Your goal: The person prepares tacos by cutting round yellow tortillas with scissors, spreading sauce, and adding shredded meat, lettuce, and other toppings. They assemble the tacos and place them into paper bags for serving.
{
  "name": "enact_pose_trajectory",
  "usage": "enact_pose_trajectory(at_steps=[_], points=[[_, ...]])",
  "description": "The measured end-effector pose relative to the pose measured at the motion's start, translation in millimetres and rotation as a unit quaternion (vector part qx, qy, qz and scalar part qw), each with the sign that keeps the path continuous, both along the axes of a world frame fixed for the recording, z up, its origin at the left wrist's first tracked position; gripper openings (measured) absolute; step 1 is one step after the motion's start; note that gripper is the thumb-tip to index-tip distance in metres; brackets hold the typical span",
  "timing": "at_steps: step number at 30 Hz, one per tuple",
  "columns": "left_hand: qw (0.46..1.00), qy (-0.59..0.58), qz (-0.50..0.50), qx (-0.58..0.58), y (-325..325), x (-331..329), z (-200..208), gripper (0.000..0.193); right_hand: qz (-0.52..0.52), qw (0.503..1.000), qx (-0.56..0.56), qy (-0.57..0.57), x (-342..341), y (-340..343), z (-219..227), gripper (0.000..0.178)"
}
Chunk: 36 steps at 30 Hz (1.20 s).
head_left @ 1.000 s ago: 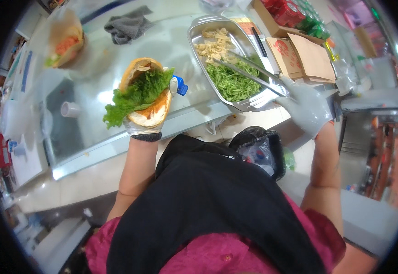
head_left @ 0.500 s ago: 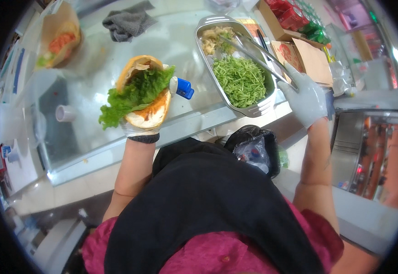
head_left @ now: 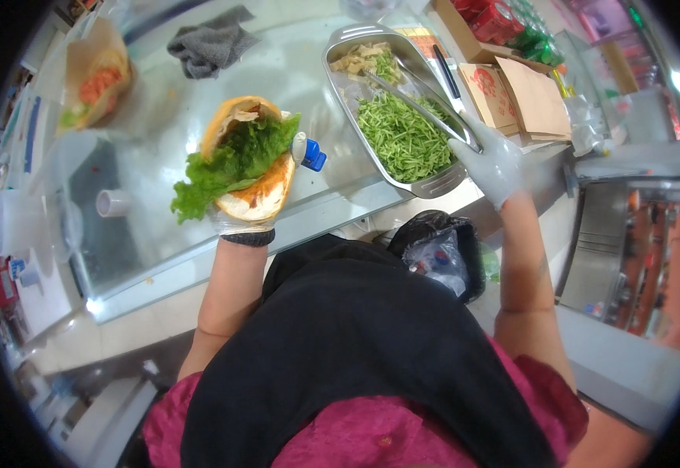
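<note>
Fingers of the gloved left hand (head_left: 240,222) stay cupped under the open flatbread sandwich (head_left: 246,160), lettuce spilling to its left, holding it up over the glass counter (head_left: 160,101) at centre-left of frame. Gloved right hand (head_left: 490,164) is closed on the handle end of the metal tongs (head_left: 422,105), which a second ago lay further right in the steel tray (head_left: 426,183); now their tips sit at the shredded greens (head_left: 402,140), so greens look like the filling being worked. Grey rag (head_left: 211,39) upper centre and a wrapped sandwich (head_left: 94,82) upper left are unchanged.
</note>
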<state>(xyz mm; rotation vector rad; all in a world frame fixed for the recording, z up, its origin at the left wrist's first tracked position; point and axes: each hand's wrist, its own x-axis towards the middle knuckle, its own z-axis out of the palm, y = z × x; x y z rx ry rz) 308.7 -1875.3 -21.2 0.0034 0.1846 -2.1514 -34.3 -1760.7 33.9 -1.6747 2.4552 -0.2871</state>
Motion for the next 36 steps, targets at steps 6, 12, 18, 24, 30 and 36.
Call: enact_pose_trajectory(at_steps=[6, 12, 18, 24, 30, 36], points=[[1.0, -0.016, -0.003, -0.017, -1, -16, 13, 0.067, -0.005, 1.0, -0.006, 0.019, 14, -8, -4, 0.05], [0.98, -0.183, 0.047, -0.055, -13, -33, 12, 0.068, -0.015, 0.998, -0.052, -0.015, 15, 10, -12, 0.047], [0.995, 0.06, -0.051, -0.062, -18, -62, 20, 0.06, -0.005, 0.993, -0.101, -0.055, 9, 37, -6, 0.045], [0.996, -0.067, -0.005, -0.059, -43, -104, 13, 0.056, 0.026, 0.972, -0.228, -0.053, 3, 63, 26, 0.045], [0.993, -0.107, 0.015, -0.049, -52, -140, 15, 0.053, 0.073, 0.938, -0.333, -0.058, 5, 77, 61, 0.051], [0.985, 0.082, -0.091, -0.124, -53, -152, 19, 0.051, 0.08, 0.946, -0.275, -0.15, 34, 77, 65, 0.058]])
